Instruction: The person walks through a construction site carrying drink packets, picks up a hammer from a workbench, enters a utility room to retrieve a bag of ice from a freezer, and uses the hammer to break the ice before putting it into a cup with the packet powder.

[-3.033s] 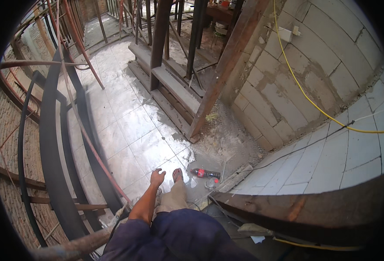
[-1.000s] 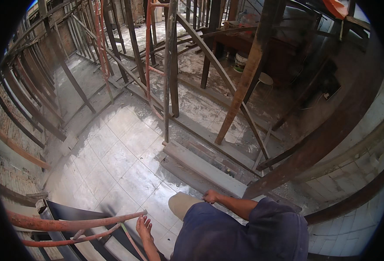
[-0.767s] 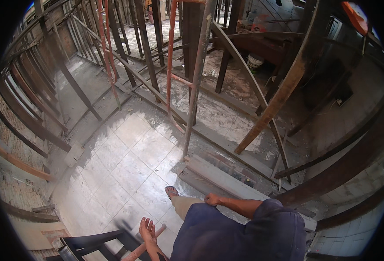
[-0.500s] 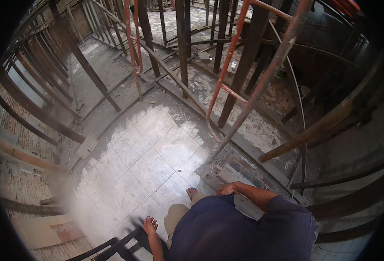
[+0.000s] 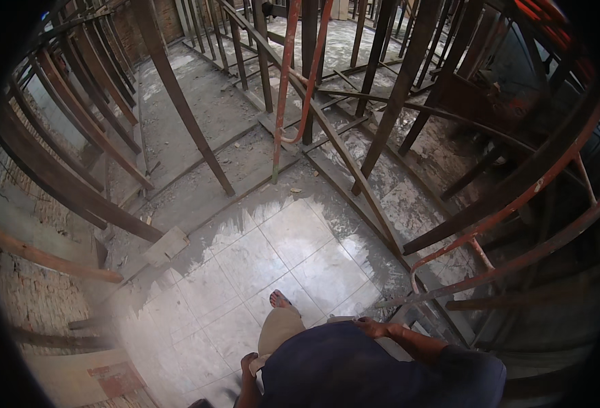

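My left hand (image 5: 249,364) hangs beside my left thigh, next to the khaki trousers (image 5: 277,331). Its back is toward me, and its fingers are mostly hidden. At the right edge of my dark blue shirt (image 5: 341,364), my right hand (image 5: 372,328) is held low with its fingers bent. Whether anything is in that hand cannot be made out. One bare-toed foot (image 5: 279,299) is on the whitish tiled floor (image 5: 232,262) ahead of me.
Dark wooden posts (image 5: 184,102) stand on both sides and farther off. Timber rails (image 5: 354,183) lie along the floor and cross ahead. A reddish metal frame (image 5: 477,251) leans at the right; another red bar (image 5: 290,81) stands ahead. A pale block (image 5: 166,246) lies left.
I have stepped forward, and the view has turned left. The red metal frame now lies farther right. My left hand has come in closer to my thigh, its spread fingers no longer showing.
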{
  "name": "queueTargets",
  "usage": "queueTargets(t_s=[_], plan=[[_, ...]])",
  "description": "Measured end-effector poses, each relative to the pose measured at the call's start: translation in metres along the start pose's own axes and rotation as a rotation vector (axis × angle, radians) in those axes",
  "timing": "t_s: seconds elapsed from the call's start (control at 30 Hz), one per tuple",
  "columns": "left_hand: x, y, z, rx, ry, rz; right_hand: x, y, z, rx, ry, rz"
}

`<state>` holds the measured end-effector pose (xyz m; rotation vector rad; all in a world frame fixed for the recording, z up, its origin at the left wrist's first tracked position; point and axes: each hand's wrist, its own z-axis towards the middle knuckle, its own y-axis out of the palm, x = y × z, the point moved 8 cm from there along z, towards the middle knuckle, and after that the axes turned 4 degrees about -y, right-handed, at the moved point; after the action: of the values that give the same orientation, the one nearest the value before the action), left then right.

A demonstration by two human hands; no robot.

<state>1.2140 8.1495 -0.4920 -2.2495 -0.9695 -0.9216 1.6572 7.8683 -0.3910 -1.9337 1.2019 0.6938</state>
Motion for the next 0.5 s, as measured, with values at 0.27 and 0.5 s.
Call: queueTargets(t_s=[0.27, 0.5], plan=[[0.295, -0.096, 0.224, 0.187, -0.101, -0.206, -0.197, -0.188, 0.175, 0.256, -0.091, -0.495], [0.396, -0.137, 0.31, 0.241, -0.04, -0.183, -0.255, -0.299, 0.348, 0.42, -0.231, -0.693]])
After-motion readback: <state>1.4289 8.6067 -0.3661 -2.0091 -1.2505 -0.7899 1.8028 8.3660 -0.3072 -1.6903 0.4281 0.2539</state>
